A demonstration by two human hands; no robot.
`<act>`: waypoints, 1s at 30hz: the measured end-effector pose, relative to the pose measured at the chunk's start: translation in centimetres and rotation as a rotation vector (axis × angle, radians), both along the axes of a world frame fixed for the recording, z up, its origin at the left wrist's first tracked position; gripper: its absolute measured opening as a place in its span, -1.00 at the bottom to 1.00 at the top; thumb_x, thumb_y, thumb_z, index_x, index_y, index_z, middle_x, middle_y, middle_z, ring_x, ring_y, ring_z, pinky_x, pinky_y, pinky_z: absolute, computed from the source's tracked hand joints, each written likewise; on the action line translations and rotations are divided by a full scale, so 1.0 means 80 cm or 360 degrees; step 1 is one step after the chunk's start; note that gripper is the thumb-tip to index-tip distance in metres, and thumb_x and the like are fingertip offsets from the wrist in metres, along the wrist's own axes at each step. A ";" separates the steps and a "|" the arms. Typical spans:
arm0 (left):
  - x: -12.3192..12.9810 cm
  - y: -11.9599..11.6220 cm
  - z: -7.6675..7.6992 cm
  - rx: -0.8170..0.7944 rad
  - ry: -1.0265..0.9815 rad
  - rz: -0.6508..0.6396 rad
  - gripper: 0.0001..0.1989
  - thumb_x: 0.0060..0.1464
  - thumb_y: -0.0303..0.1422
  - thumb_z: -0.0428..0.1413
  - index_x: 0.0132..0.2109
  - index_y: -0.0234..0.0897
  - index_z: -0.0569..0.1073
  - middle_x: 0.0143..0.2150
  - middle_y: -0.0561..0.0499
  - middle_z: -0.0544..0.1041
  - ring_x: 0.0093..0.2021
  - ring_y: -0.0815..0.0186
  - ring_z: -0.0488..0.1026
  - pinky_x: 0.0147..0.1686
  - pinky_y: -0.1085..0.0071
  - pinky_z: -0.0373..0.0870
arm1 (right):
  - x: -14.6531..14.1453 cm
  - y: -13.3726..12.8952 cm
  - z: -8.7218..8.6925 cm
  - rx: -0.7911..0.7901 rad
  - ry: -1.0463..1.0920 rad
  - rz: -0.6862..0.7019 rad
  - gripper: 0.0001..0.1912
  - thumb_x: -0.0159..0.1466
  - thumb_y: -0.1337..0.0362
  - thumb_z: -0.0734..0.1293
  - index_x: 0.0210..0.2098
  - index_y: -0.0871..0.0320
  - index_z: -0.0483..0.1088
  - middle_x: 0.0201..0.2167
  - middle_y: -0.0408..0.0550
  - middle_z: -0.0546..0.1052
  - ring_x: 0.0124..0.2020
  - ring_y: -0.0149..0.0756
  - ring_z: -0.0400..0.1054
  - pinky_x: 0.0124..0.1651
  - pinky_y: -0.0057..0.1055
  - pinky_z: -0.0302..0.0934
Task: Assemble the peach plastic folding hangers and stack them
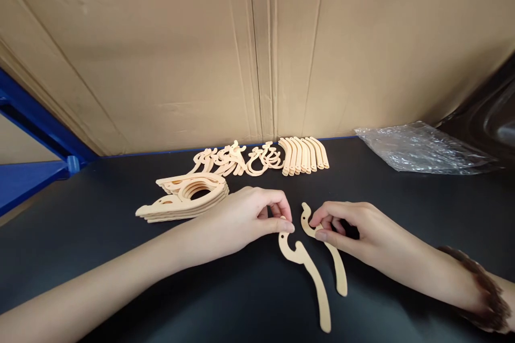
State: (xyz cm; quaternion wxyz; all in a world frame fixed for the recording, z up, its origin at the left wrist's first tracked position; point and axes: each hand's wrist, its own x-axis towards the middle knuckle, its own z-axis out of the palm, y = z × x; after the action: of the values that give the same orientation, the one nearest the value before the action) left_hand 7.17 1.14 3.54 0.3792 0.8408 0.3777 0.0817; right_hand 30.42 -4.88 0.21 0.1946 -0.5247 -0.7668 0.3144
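Two pale curved pieces lie side by side near the front of the black desk [60,236], just apart. From where I stand, the person's left hand [245,220] has its grip pinched, thumb and forefinger, on the hooked top of the nearer piece [317,281]. The right hand [358,225], a brown fuzzy band [477,289] at its wrist, has its grip closed on the farther piece [337,268], just below the hook. Beyond the left forearm sits a stack of similar flat pieces [161,208]; behind are loose hooked pieces [234,156], a neat row of curved strips [306,155] and clear plastic [422,150].
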 end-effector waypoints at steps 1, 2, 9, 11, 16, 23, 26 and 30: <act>0.001 -0.001 -0.004 0.0090 0.0024 0.0003 -0.83 0.22 -0.19 0.15 -0.27 -0.15 0.51 -0.46 0.21 0.50 -0.48 0.43 0.37 -0.50 0.53 0.19 | -0.001 -0.001 0.000 -0.0034 0.0031 -0.0011 -0.83 0.37 0.15 0.25 -0.25 0.03 0.45 -0.43 -0.23 0.48 -0.44 -0.40 0.26 -0.36 -0.45 0.13; 0.001 -0.001 -0.007 0.0175 0.0048 0.0014 -0.83 0.24 -0.19 0.14 -0.27 -0.15 0.51 -0.45 0.21 0.49 -0.48 0.43 0.35 -0.50 0.52 0.17 | -0.002 -0.001 -0.001 -0.0058 0.0064 -0.0032 -0.82 0.36 0.14 0.26 -0.25 0.03 0.46 -0.44 -0.23 0.47 -0.44 -0.39 0.26 -0.36 -0.44 0.12; 0.001 -0.001 -0.026 0.0475 0.0051 0.0034 -0.87 0.30 -0.26 0.08 -0.21 -0.16 0.47 -0.31 0.16 0.51 -0.43 0.40 0.35 -0.44 0.49 0.15 | -0.005 -0.004 0.000 -0.0012 0.0407 -0.0249 -0.66 0.33 -0.07 0.26 -0.30 0.05 0.46 -0.43 -0.19 0.46 -0.42 -0.35 0.27 -0.38 -0.42 0.14; 0.002 -0.002 -0.030 0.0512 0.0028 0.0035 -0.87 0.31 -0.24 0.06 -0.16 -0.16 0.45 -0.30 0.16 0.51 -0.43 0.40 0.35 -0.44 0.48 0.17 | -0.005 -0.005 0.000 0.0007 0.0433 -0.0242 -0.65 0.34 -0.08 0.26 -0.28 0.04 0.46 -0.41 -0.19 0.47 -0.41 -0.36 0.27 -0.38 -0.43 0.15; 0.001 -0.008 -0.035 0.0577 -0.0034 -0.0009 -0.85 0.35 -0.23 -0.01 -0.09 -0.15 0.40 -0.22 0.15 0.52 -0.40 0.40 0.38 -0.42 0.48 0.23 | -0.006 -0.002 -0.002 -0.0022 0.0338 -0.0138 -0.75 0.35 0.03 0.28 -0.28 0.03 0.48 -0.42 -0.21 0.49 -0.41 -0.37 0.30 -0.34 -0.44 0.17; -0.002 -0.009 -0.048 0.0741 -0.0122 -0.0040 -0.81 0.23 -0.47 -0.04 -0.05 -0.16 0.35 -0.14 0.09 0.50 -0.33 0.38 0.41 -0.39 0.46 0.30 | -0.003 0.002 -0.006 0.0202 0.0052 -0.0001 -0.84 0.37 0.15 0.30 -0.22 0.01 0.51 -0.30 -0.18 0.54 -0.29 -0.33 0.38 -0.21 -0.40 0.24; -0.003 -0.009 -0.052 0.0812 -0.0147 -0.0037 -0.74 0.18 -0.52 -0.05 -0.03 -0.16 0.34 -0.09 0.06 0.48 -0.23 0.33 0.43 -0.35 0.43 0.34 | -0.003 0.002 -0.006 0.0269 0.0042 0.0107 -0.80 0.41 0.15 0.25 -0.20 0.02 0.50 -0.24 -0.13 0.53 -0.22 -0.30 0.40 -0.14 -0.37 0.26; -0.004 -0.009 -0.056 0.0896 -0.0193 -0.0015 -0.74 0.21 -0.54 -0.06 -0.02 -0.16 0.34 -0.05 0.02 0.47 -0.06 0.24 0.42 -0.22 0.35 0.40 | -0.003 0.001 -0.007 0.0324 0.0012 0.0182 -0.78 0.43 0.16 0.22 -0.15 0.02 0.50 -0.21 -0.09 0.52 -0.18 -0.28 0.41 -0.12 -0.36 0.29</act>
State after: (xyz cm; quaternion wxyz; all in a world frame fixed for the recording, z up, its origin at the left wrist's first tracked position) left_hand 6.84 0.42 -0.96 0.1530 0.9084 0.3128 0.2316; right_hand 30.18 -4.79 -0.37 0.2316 -0.4564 -0.8227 0.2474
